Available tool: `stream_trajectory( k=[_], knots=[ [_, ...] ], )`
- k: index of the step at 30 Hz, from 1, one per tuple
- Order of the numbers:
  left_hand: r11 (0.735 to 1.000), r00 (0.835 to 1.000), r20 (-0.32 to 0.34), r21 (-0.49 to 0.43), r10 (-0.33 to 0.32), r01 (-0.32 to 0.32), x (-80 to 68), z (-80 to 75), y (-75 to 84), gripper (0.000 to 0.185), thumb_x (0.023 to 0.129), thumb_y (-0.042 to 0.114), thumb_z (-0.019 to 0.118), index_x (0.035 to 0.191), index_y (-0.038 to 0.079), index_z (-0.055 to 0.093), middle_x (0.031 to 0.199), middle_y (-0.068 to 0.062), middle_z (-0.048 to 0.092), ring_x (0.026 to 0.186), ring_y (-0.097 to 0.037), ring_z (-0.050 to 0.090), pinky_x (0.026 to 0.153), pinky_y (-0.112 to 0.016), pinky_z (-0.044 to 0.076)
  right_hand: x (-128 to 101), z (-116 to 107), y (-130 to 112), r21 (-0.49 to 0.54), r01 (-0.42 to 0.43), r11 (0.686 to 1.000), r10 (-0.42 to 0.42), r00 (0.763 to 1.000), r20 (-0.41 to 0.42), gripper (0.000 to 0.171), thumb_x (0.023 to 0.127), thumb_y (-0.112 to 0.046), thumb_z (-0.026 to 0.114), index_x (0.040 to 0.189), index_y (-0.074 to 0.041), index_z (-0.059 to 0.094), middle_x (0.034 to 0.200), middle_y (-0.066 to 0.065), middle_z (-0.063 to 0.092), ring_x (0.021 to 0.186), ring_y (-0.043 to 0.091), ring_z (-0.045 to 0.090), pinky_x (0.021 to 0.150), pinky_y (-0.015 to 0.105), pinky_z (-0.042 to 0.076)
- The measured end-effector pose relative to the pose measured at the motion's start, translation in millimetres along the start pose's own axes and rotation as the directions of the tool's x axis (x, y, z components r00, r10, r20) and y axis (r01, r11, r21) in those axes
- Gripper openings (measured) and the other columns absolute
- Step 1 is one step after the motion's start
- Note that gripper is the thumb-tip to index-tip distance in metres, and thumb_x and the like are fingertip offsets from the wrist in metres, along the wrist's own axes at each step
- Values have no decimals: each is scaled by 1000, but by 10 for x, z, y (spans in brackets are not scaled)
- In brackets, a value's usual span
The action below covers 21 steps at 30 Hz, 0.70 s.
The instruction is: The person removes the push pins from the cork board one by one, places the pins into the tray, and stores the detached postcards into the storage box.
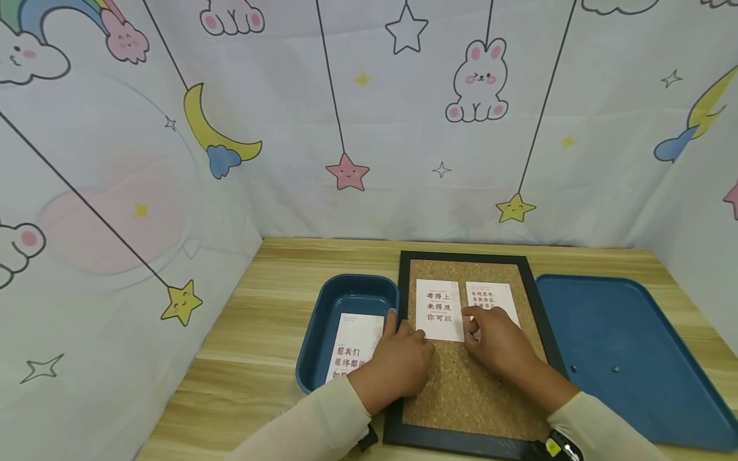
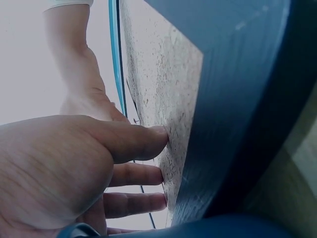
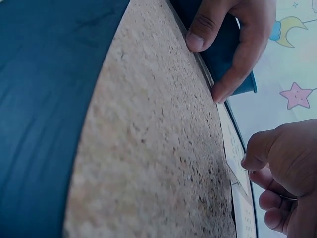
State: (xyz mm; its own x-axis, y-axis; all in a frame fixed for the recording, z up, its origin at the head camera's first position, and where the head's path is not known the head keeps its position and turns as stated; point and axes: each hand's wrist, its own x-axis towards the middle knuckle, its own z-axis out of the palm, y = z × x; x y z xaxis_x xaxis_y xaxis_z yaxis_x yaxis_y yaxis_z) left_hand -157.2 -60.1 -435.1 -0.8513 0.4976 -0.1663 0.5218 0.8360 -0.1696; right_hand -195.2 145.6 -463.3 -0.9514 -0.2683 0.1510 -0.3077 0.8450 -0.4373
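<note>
Two white cards with red Chinese characters lie side by side on a black-framed cork board (image 1: 461, 378). My left hand (image 1: 398, 365) rests over the frame's left side, its fingertips touching the lower edge of the left card (image 1: 439, 310); in the left wrist view its thumb and fingers (image 2: 133, 141) extend to the cork. My right hand (image 1: 498, 339) is at that card's right edge, thumb and index finger pinching a tiny pin, mostly hidden, whose thin point shows in the right wrist view. This hand (image 3: 292, 163) partly covers the right card (image 1: 490, 294).
Left of the board stands a deep blue tray (image 1: 311, 333) with another printed card (image 1: 352, 339) in it, partly behind my left hand. On the right lies a flat blue tray (image 1: 634, 358) bearing a few small pin-like pieces (image 1: 615, 369). A patterned curtain (image 1: 403, 211) hangs behind the wooden table (image 1: 230, 358).
</note>
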Motion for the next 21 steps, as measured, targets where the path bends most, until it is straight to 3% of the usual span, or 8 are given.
stream_trajectory(
  k=[21],
  knots=[
    [1000,1000,5,-20,-2,3,-3,15,-13,38,92,44,73,123,22,72,125,2,67,132,-31,50,118,-63,14,-75,-115,148,-29,-45,999,46,999,28,42,86,-7,74,127,0,65,87,-4,60,77,17,49,56,31,41]
  ],
)
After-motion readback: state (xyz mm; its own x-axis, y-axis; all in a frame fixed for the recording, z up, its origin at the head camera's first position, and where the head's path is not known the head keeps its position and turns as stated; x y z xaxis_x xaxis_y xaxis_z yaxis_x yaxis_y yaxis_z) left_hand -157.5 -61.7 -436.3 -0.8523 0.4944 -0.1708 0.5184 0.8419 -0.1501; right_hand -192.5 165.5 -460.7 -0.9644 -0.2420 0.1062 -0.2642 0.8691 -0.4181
